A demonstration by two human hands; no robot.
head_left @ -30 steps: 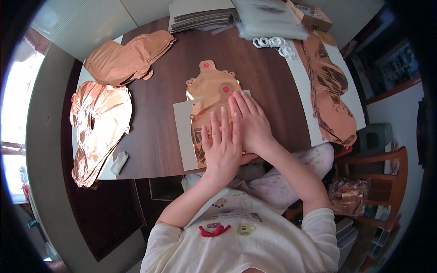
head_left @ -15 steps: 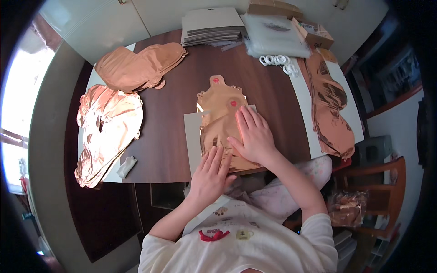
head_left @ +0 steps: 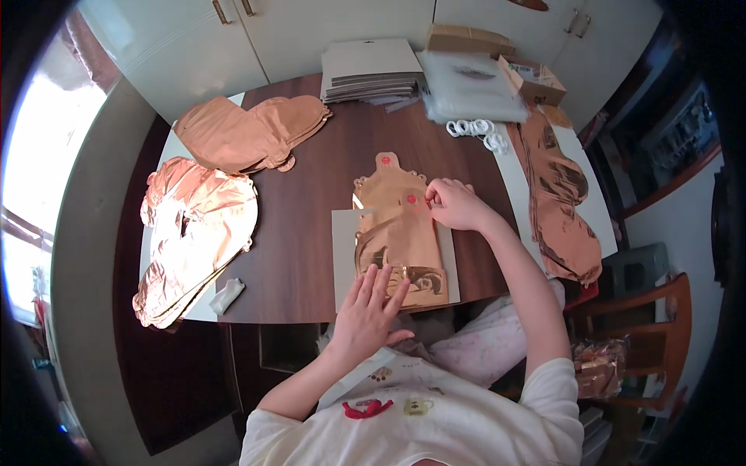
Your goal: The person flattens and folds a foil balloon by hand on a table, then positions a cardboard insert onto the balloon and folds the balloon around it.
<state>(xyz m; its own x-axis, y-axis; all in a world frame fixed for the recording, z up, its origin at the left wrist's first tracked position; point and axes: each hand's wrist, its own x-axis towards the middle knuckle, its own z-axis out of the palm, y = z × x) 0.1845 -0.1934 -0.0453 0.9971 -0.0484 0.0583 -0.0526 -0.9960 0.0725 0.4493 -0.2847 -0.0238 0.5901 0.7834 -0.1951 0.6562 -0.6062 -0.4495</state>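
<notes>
Toward six o'clock on the wood-grained table (head_left: 295, 260), glossy tab-topped copper foil (head_left: 400, 237) overlies flat pale card (head_left: 344, 264); left hand (head_left: 363, 317) open at its seven o'clock, right hand (head_left: 460, 206) curled at two, grip unclear.

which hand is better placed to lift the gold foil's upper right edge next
Probably the right hand, curled at that edge of the gold foil; the left hand is over its lower left part.

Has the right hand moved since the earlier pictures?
Yes: the right hand has moved forward, closer to the white rings.
</notes>
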